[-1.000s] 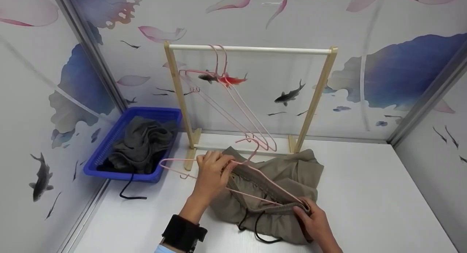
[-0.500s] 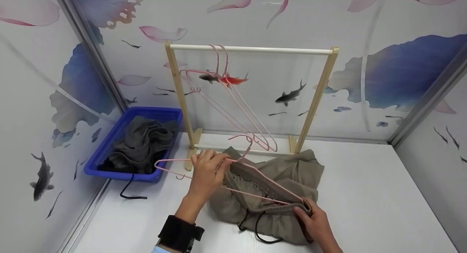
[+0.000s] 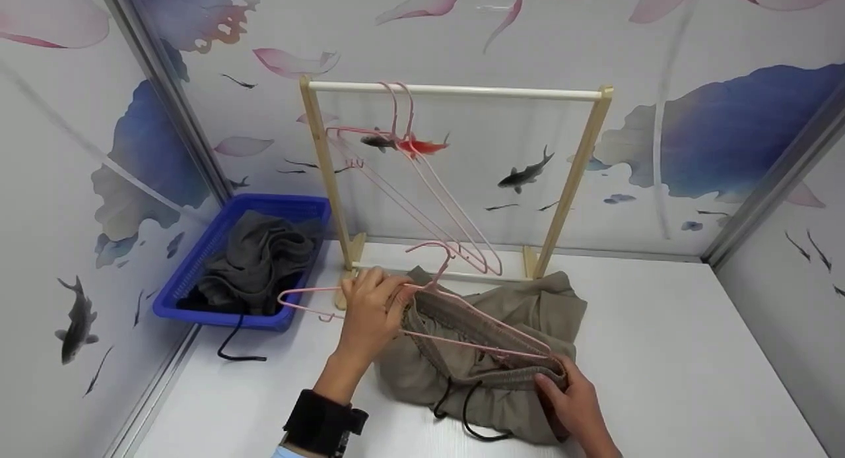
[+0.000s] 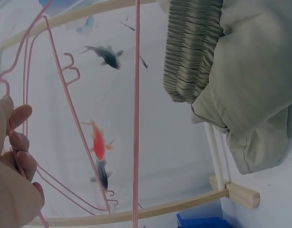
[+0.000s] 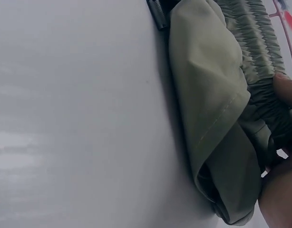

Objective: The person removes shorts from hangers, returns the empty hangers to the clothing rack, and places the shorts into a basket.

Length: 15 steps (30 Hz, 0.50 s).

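My left hand [image 3: 375, 309] grips a pink wire hanger [image 3: 488, 317] near the base of its hook. The hanger's right end lies inside the waistband of olive-grey drawstring trousers [image 3: 538, 299], while its left end sticks out past my hand. My right hand [image 3: 573, 402] pinches the gathered elastic waistband [image 5: 253, 42] at its right corner, thumb on the outside. Black drawstrings [image 3: 472, 418] hang from the front of the waistband. In the left wrist view my fingers [image 4: 20, 142] curl round the hanger wire, and the trousers [image 4: 255, 71] show beyond it.
A rack with a white rail [image 3: 495, 90] and wooden legs stands behind the trousers. Two pink hangers [image 3: 439, 200] hang from it. To the left, a blue basket [image 3: 171, 299] holds dark grey clothing [image 3: 254, 260], with a black cord trailing over its rim. Printed panels wall the table.
My left hand has shifted slightly left with the hanger, and the hanger's right end has risen a little within the waistband. My right hand stays almost in place at the corner.
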Tool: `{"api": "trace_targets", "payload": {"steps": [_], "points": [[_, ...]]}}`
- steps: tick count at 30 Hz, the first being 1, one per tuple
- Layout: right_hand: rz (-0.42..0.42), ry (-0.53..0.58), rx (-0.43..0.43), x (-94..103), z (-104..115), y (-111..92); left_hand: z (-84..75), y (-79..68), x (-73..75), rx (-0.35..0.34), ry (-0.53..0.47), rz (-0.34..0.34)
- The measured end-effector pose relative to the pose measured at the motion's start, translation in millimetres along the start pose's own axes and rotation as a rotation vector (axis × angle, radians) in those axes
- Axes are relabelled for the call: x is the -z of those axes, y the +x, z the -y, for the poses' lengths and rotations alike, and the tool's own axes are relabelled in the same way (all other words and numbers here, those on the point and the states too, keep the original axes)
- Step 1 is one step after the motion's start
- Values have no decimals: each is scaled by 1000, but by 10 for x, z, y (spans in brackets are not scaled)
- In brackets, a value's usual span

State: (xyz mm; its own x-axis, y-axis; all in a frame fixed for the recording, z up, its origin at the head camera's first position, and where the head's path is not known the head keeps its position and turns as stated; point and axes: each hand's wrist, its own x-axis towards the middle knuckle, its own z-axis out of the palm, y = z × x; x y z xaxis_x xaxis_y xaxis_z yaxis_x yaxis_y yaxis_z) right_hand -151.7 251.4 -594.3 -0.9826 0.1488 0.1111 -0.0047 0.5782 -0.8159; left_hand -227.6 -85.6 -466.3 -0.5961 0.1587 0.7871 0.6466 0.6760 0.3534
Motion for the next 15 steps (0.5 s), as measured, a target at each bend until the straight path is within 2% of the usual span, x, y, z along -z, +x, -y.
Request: {"api": "trace_targets", "payload": {"steps": [8,15], "points": [[-7,25,27,113,115,34,-51,1,-23,-3,3,14],[-56,28,103,193,207,79,-108,9,-54,-40,-27,28]]}}
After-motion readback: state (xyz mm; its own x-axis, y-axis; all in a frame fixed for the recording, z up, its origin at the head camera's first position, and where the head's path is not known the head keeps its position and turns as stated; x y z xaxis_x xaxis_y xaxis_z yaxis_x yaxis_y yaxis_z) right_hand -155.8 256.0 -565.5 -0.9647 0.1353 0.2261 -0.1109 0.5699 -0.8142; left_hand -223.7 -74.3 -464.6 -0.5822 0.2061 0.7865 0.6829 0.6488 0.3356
